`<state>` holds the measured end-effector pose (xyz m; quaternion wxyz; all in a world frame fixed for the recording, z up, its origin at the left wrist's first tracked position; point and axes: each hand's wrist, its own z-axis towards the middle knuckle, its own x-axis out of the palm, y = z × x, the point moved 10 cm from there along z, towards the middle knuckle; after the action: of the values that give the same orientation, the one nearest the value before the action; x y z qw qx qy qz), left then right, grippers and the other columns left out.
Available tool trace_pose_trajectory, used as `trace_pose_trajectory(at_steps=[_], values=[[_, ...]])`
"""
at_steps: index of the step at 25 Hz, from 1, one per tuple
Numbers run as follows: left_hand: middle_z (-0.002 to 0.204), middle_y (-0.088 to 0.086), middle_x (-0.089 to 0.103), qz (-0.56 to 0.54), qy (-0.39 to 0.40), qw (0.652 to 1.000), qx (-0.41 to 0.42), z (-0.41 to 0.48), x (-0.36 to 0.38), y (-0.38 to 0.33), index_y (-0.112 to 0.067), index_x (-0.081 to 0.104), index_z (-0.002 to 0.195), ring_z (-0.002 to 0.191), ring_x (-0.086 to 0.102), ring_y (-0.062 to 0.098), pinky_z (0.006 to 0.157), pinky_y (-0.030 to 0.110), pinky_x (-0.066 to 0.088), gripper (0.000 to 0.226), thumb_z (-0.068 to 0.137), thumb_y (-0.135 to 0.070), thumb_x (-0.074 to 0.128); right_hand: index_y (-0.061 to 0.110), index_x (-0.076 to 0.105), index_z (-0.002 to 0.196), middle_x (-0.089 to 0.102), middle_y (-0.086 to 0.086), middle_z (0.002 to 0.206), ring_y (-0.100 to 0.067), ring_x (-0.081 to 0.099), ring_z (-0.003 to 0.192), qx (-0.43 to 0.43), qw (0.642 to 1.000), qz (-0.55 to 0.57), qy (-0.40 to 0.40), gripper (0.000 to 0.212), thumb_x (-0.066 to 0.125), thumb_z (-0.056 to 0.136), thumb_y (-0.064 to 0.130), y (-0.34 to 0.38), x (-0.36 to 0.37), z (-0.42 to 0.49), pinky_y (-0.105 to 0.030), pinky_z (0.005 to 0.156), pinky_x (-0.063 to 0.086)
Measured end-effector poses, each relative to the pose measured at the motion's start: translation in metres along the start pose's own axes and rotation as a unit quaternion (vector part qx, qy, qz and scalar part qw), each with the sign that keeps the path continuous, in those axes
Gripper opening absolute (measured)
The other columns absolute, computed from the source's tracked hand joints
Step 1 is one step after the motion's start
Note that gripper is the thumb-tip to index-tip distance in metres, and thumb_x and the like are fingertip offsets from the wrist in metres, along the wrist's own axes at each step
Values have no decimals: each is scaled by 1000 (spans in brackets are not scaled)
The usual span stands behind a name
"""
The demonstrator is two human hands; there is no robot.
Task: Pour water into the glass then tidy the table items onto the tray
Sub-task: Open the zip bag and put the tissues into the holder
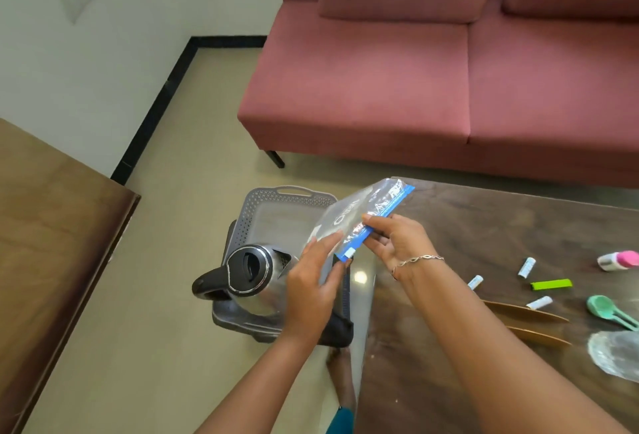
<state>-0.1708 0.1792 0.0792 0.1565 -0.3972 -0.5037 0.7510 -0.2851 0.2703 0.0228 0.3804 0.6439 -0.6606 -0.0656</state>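
Now zip bag (345,212) between grips: right grip (397,243) pinches top, left grip (313,278) pinches corner.

L hand (316,281) & R hand (397,243) raised close together — L fingers (326,243) nearly straight, R fingers (375,226) curled, pinching.
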Motion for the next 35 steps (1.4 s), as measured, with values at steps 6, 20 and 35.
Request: trace_pose_trajectory(at_steps=[6, 20, 35], values=[[89, -32, 67, -63, -52, 997, 14, -25, 18, -84, -35, 67, 95, 85, 65, -4, 90, 18, 47, 28, 81, -11, 63, -1, 59, 76, 60, -12, 67, -21, 63, 64, -27, 999, 36, -4, 12, 63, 84, 7, 36, -59, -75, -26, 63, 59], [77, -28, 70, -130, 7, 991, 34, -90, 85, -174, -37, 68, 85, 75, 67, -1, 70, 14, 52, 30, 79, -9, 59, 11, 71, 90, 70, 0, 95, -7, 57, 103, -566, 702, -425, 71, 25, 58, 79, 29, 115, -107, -216, -14, 94, 41], [78, -13, 74, -187, -62, 980, 2, -78, 58, -181, -21, 73, 80, 77, 66, 9, 78, 25, 52, 16, 78, -12, 61, 4, 65, 76, 66, -7, 77, -13, 52, 80, -648, 584, -487, -39, 25, 51, 84, 23, 147, -153, -225, -23, 75, 43]])
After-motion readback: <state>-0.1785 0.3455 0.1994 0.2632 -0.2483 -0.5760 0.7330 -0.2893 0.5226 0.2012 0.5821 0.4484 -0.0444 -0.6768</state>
